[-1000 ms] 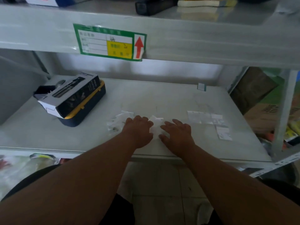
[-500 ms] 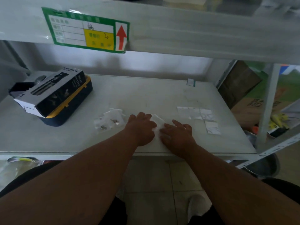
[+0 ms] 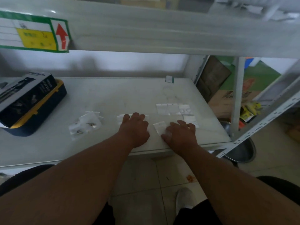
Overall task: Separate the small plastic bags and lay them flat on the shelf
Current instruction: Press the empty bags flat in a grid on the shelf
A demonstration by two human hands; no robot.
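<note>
Both hands lie palm-down near the pale grey shelf's [image 3: 113, 98] front edge: left hand [image 3: 134, 127] flat on a small stack of clear plastic bags [image 3: 123, 116], right hand [image 3: 180, 133] pressing one single clear bag [image 3: 159, 127]. Laid-out bags [image 3: 173, 109] sit just beyond the right hand, toward the right edge; it is nearer.

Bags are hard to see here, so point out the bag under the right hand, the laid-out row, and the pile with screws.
bag [image 3: 159, 127], head view, upper half.
row [image 3: 174, 109], head view, middle bag.
pile [image 3: 86, 124], head view, centre.
</note>
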